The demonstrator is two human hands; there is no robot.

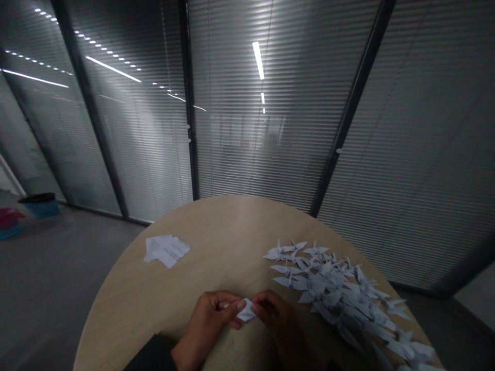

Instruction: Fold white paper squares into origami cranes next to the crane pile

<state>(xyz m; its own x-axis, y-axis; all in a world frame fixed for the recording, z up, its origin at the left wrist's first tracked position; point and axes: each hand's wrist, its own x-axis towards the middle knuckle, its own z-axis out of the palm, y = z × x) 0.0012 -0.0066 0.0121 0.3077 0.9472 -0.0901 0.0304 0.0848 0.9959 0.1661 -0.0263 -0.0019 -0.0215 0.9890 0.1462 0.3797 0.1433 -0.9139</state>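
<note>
A small folded piece of white paper (246, 311) is held between both hands, just above the near part of the round table. My left hand (216, 312) pinches its left side between thumb and fingers. On the other side, my right hand (275, 313) grips the paper's right edge, its thumb and forefinger closed on it. Many folded paper cranes (328, 281) lie heaped to the right of my right hand. Farther off to the left rests a loose stack of paper sheets (168, 250), the top one bearing printed lines.
The round wooden table (228, 226) reaches toward a glass partition with blinds (263, 170). A blue bin with a black liner (40, 205) stands on the floor at far left, beside a red and blue one (10, 222).
</note>
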